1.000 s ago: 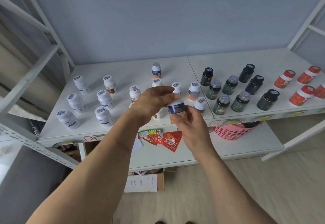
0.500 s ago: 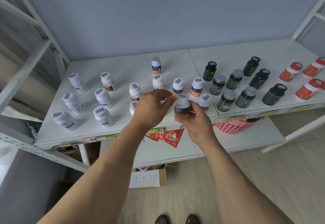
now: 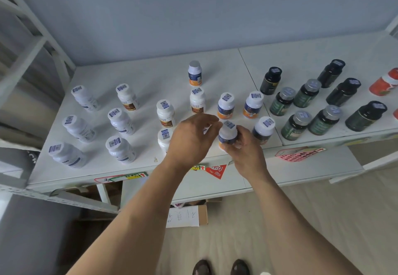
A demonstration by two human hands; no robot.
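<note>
R hand (image 3: 245,154) grips the bottle (image 3: 227,133) round its lower half, upright, just over the shelf (image 3: 137,167) front edge. L hand (image 3: 193,139) has its fingers curled beside the cap; can't tell if they touch it. The bottle sits approx. in the front-row gap, so it's prob. nearly placed, w/ set-down and release left. Other white bottles (image 3: 120,121) and dark bottles (image 3: 282,102) stand in rows.

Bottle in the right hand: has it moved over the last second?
Yes, slightly. The held bottle has swung from tilted to upright and settled lower, at the front edge of the shelf, just left of the front-row bottle.
</note>
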